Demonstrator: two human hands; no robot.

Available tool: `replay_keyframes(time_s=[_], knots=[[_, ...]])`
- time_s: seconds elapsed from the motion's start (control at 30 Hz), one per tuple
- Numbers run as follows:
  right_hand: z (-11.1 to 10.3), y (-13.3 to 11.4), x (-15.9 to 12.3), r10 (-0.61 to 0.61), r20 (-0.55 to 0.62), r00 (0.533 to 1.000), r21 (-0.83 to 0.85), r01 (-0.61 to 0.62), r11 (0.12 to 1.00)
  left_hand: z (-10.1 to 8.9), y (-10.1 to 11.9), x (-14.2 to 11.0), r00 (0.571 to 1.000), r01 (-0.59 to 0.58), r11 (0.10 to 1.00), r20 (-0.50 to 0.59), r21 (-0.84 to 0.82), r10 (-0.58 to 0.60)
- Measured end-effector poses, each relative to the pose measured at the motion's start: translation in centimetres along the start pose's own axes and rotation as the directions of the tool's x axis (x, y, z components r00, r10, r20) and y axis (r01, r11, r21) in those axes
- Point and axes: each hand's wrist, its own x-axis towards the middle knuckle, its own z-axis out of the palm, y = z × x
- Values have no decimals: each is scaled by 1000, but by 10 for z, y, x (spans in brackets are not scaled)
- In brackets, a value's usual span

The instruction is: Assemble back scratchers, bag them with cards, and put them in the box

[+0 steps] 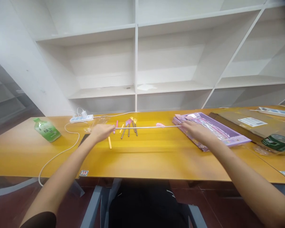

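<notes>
A long thin metal rod (pixel 147 127) stretches level above the yellow table (pixel 142 158). My left hand (pixel 101 131) is closed on its left end and my right hand (pixel 192 128) is closed on its right end. Under the rod lie several small fork-like tools (pixel 130 125) with pink, purple and yellow heads, plus a yellow stick (pixel 110 142) near my left hand. A small pink piece (pixel 160 125) lies just behind the rod.
A purple tray in plastic wrap (pixel 211 129) sits beside my right hand, a brown cardboard box (pixel 242 123) beyond it. A green bottle (pixel 47 129) lies at the left. A white power strip (pixel 82 118) and cable run along the back. White shelves stand behind.
</notes>
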Motion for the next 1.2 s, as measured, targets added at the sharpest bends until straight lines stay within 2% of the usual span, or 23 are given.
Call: replay_keyframes(time_s=[0.07, 0.17, 0.23, 0.3, 0.43, 0.63, 0.73, 0.83, 0.97, 1.1, 1.2], knots=[[6, -53, 11, -132, 63, 989, -28, 134, 991, 3, 46, 17, 999, -36, 999, 7, -2, 36], [20, -135, 23, -208, 158, 965, -49, 218, 975, 9, 112, 41, 997, -74, 997, 19, -36, 74], [29, -170, 23, -163, 198, 967, -71, 180, 981, 14, 137, 49, 994, -84, 994, 61, -64, 88], [38, -184, 20, -149, 233, 961, -89, 173, 981, 20, 144, 49, 988, -94, 993, 113, -76, 102], [55, -176, 15, -222, 268, 938, -102, 257, 961, 40, 135, 39, 981, -103, 992, 160, -71, 113], [86, -159, 25, -281, 234, 931, -104, 311, 945, 79, 131, 36, 995, -95, 987, 28, -132, 100], [100, -155, 27, -297, 235, 925, -75, 322, 944, 96, 129, 35, 995, -98, 982, 11, -163, 101], [114, -150, 25, -269, 263, 927, -26, 286, 958, 108, 123, 30, 993, -114, 972, -18, -204, 113], [135, -133, 20, -215, 285, 934, 97, 195, 976, 119, 118, 18, 995, -87, 962, -78, -259, 69], [150, -111, 14, -181, 185, 966, 360, 105, 927, 126, 117, 9, 994, -56, 927, -111, -372, 16], [153, -102, 11, -138, 126, 982, 470, 63, 880, 131, 110, 8, 989, 11, 893, -129, -450, -77]])
